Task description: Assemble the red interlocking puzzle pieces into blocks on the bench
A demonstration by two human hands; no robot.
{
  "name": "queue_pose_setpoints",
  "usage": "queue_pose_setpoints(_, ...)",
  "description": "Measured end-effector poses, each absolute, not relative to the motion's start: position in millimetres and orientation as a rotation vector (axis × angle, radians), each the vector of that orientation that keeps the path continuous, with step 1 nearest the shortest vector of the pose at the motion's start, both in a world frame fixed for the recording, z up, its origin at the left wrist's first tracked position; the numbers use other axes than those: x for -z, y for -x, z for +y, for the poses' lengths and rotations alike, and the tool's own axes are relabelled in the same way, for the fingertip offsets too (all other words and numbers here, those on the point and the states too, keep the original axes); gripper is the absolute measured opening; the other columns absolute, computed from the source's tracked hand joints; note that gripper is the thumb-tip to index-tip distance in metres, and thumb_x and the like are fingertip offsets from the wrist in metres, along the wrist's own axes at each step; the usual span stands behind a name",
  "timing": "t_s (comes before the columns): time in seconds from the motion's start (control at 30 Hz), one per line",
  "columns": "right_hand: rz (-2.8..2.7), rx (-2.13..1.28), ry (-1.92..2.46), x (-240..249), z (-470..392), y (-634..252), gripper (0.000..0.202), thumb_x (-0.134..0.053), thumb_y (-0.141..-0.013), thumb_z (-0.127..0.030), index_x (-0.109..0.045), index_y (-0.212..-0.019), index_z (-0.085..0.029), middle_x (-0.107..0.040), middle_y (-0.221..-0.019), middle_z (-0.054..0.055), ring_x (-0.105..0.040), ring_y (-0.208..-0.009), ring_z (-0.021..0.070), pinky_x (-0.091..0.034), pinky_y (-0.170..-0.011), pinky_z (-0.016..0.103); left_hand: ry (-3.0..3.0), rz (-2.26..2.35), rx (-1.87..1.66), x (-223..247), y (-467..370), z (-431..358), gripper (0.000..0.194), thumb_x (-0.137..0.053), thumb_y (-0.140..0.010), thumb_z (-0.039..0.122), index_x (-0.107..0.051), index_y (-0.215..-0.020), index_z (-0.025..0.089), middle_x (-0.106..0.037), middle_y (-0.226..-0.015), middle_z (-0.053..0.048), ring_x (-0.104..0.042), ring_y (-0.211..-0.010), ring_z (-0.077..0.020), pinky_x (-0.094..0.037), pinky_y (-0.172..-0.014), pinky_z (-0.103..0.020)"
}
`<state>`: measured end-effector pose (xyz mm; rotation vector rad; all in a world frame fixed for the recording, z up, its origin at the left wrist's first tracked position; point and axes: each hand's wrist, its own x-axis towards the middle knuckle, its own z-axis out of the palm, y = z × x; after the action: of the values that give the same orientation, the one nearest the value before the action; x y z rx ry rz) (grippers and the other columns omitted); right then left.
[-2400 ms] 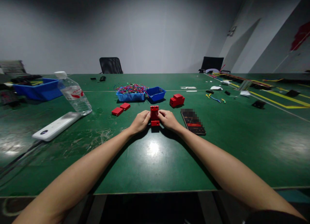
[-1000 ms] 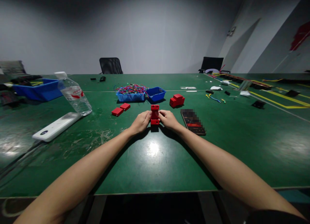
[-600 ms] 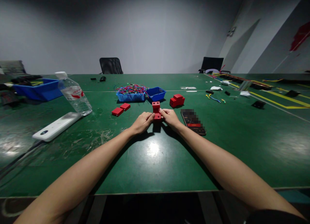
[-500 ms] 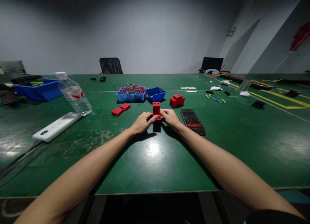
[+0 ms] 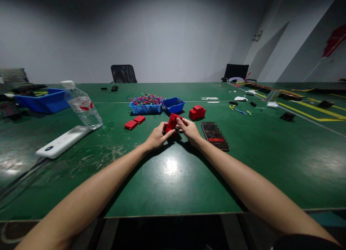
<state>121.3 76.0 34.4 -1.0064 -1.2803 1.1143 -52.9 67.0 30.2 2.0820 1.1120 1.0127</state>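
Red, the block (image 5: 171, 123) leans over the bench (image 5: 173, 192); my left hand (image 5: 157, 136), half closed, holds its lower end; my right hand (image 5: 190, 130) pinches its upper edge, seemingly to steady the tilt.

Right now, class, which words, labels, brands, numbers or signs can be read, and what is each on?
None reads clearly.
Bottle label: red marking, too blurred to read.
Phone screen: characters small, partly pixelated, unreadable.
White device: dark oval mark, too small.
Held red part: no text visible.
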Motion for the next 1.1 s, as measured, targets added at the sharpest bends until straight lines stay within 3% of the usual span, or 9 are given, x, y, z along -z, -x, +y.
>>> queue_pose_setpoints(0.27,-1.154,-1.299,0.994,-38,78,-122,0.044,-0.065,-0.077,-0.058,-0.064,-0.097,-0.018,-0.073,-0.089,0.006,-0.068,-0.069,0.0165,-0.050,-0.059,0.026,-2.222,1.173,-0.999,-37,53,62,0.054,-0.070,-0.075,0.048,-0.049,-0.115,0.018,-0.067,-0.104,-0.009,-0.066,-0.090,-0.0220,-0.051,-0.081,-0.034)
queue_pose_setpoints(0.5,-1.167,-1.296,0.985,-38,78,-122,0.039,-0.062,-0.079,-0.056,-0.064,-0.089,-0.018,-0.072,-0.082,0.004,-0.068,-0.067,0.0166,-0.050,-0.062,0.026,-2.295,1.207,-1.056,-33,55,66,0.047,-0.065,-0.078,0.033,-0.045,-0.118,0.017,-0.061,-0.114,-0.011,-0.061,-0.101,-0.0226,-0.047,-0.092,-0.039)
queue_pose_setpoints(0.63,-1.193,-1.295,1.024,-35,80,-125,0.035,-0.063,-0.081,-0.051,-0.065,-0.085,-0.016,-0.071,-0.074,0.005,-0.064,-0.060,0.0137,-0.043,-0.053,0.022,-2.185,1.219,-1.283,-33,54,68,0.043,-0.064,-0.079,0.031,-0.045,-0.116,0.018,-0.060,-0.115,-0.011,-0.061,-0.103,-0.0214,-0.047,-0.094,-0.038)
queue_pose_setpoints(0.8,-1.168,-1.288,1.063,-32,84,-125,0.036,-0.054,-0.088,-0.048,-0.064,-0.082,-0.014,-0.070,-0.070,0.005,-0.063,-0.055,0.0124,-0.039,-0.049,0.021,-2.010,1.208,-1.417,-33,51,68,0.062,-0.071,-0.074,0.031,-0.038,-0.125,0.019,-0.061,-0.113,-0.010,-0.066,-0.091,-0.0193,-0.052,-0.086,-0.035)
queue_pose_setpoints(1.1,-1.219,-1.308,1.037,-33,81,-126,0.040,-0.058,-0.084,-0.054,-0.063,-0.082,-0.015,-0.069,-0.069,0.005,-0.065,-0.055,0.0135,-0.041,-0.049,0.021,-1.908,1.233,-1.424,-33,54,72,0.055,-0.077,-0.070,0.041,-0.056,-0.114,0.016,-0.065,-0.115,-0.013,-0.065,-0.103,-0.0252,-0.053,-0.090,-0.039)
